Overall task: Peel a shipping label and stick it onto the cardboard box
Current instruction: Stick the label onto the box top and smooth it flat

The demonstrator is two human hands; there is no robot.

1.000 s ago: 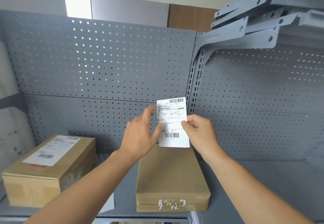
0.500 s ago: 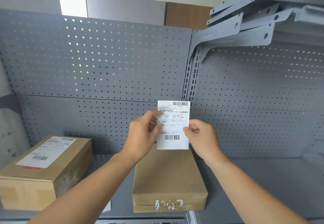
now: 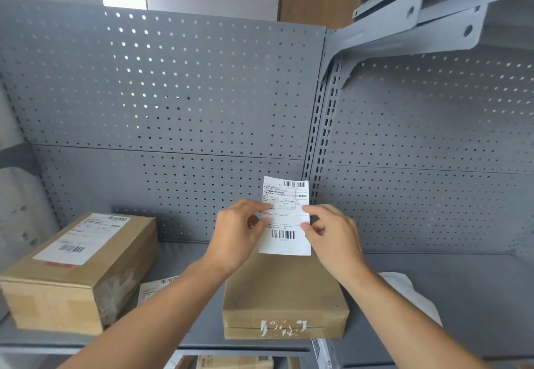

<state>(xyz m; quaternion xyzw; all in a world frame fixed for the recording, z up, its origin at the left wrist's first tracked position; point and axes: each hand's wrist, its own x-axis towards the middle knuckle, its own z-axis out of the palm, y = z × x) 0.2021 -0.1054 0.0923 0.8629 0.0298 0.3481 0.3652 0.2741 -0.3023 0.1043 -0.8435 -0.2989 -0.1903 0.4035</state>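
Note:
A white shipping label (image 3: 284,218) with barcodes is held upright in the air, printed face toward me. My left hand (image 3: 238,235) pinches its left edge and my right hand (image 3: 332,238) pinches its right edge. Directly below the label, a flat brown cardboard box (image 3: 284,296) lies on the grey shelf (image 3: 462,296); its top is bare and torn tape remains on its front face. The label's lower edge hangs just above the box's far end.
A bigger cardboard box (image 3: 78,270) with a label stuck on top stands at the left. A loose label sheet (image 3: 157,286) lies between the boxes and white paper (image 3: 410,296) lies right of the flat box. Grey pegboard (image 3: 173,102) backs the shelf; metal brackets (image 3: 419,16) overhang at upper right.
My left hand's fingers closed from spread to a pinch on the label's left edge. The label stays upright in both hands over the flat box.

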